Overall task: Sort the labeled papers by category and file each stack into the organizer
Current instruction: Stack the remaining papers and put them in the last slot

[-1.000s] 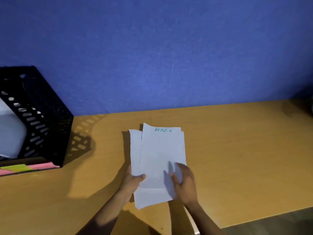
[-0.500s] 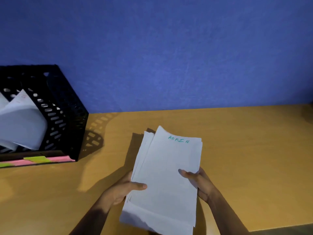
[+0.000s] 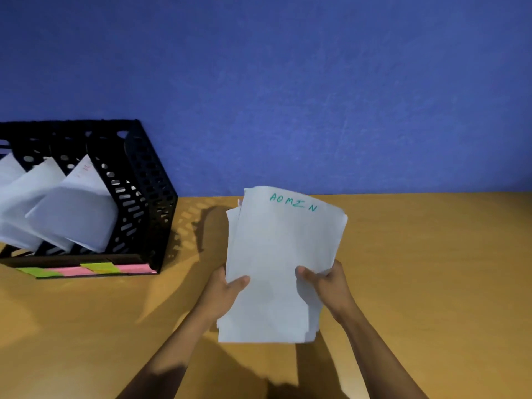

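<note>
Both hands, left hand and right hand, pinched the paper stack by its side edges, well right of the organizer, with bare desk between.

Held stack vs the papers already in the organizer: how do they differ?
The held stack is gripped at both side edges by the left hand and right hand, above the desk; the filed papers lean in the black organizer, untouched. The held stack's top sheet reads ADMIN in green; the nearest filed sheet bears faint red marks, unreadable. Both are white sheets.
</note>
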Action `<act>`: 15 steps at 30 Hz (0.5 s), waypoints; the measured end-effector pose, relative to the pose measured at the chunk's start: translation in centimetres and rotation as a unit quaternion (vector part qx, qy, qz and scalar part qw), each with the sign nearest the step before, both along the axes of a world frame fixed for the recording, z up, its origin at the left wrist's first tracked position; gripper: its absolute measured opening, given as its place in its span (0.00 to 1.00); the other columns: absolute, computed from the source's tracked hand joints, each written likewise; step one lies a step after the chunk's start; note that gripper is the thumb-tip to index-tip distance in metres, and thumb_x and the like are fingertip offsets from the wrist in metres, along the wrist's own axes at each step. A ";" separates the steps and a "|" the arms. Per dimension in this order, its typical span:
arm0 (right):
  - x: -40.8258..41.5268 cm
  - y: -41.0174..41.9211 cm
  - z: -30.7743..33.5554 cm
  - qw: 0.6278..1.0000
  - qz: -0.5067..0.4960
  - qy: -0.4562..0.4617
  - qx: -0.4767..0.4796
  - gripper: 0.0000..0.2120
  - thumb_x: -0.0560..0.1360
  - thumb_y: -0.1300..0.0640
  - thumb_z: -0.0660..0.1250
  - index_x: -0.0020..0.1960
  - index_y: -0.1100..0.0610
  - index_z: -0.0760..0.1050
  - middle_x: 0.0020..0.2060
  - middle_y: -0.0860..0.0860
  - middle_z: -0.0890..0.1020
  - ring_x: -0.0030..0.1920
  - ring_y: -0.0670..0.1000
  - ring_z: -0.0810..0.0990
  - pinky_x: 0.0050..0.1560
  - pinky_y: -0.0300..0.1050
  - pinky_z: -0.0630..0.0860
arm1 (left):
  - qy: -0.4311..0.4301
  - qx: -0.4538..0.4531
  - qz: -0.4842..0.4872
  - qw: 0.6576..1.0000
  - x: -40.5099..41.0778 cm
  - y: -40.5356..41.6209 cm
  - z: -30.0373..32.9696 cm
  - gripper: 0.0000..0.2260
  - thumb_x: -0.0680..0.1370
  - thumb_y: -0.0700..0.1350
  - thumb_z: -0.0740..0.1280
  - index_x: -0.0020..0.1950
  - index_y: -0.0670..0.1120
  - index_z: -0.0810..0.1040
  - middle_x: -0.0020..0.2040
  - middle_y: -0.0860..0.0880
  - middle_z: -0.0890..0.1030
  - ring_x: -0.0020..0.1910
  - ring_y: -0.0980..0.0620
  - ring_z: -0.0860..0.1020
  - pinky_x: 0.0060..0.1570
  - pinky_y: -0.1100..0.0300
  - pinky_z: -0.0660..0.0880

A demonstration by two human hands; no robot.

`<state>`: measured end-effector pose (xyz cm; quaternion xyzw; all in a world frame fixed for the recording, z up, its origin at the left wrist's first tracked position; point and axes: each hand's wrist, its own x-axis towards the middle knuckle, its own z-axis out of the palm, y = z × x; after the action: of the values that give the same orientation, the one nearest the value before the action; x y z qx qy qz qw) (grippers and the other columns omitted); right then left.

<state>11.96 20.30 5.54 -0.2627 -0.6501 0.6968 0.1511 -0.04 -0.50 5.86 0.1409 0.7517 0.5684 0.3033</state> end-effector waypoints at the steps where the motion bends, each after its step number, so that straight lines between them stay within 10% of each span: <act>1: -0.6 -0.4 0.6 1.000 0.000 0.015 0.027 0.13 0.75 0.63 0.72 0.50 0.46 0.82 0.48 0.41 0.87 0.49 0.44 0.85 0.40 0.34 0.80 | 0.022 0.014 0.031 0.999 -0.1 0.1 0.5 0.13 0.79 0.41 0.67 0.58 0.57 0.77 0.56 0.58 0.82 0.57 0.57 0.80 0.55 0.59 0.77; 7: -2.5 -4.1 2.6 0.985 -0.021 0.103 0.134 0.09 0.78 0.57 0.64 0.54 0.46 0.79 0.46 0.41 0.85 0.49 0.42 0.84 0.42 0.33 0.77 | 0.122 0.040 0.161 0.979 0.4 0.5 1.5 0.13 0.79 0.47 0.66 0.61 0.44 0.78 0.53 0.52 0.83 0.53 0.51 0.82 0.45 0.63 0.78; 15: -2.2 -7.6 -0.9 0.994 -0.007 0.082 0.067 0.21 0.76 0.56 0.68 0.68 0.58 0.71 0.58 0.50 0.83 0.59 0.51 0.81 0.54 0.52 0.81 | 0.080 0.116 0.179 0.974 2.6 -0.4 0.4 0.21 0.71 0.47 0.73 0.63 0.53 0.76 0.55 0.53 0.83 0.57 0.54 0.81 0.52 0.55 0.80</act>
<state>9.77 12.69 4.65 -0.1990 -0.6788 0.6697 0.2262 2.54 -0.90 6.25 0.0829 0.7157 0.6835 0.1171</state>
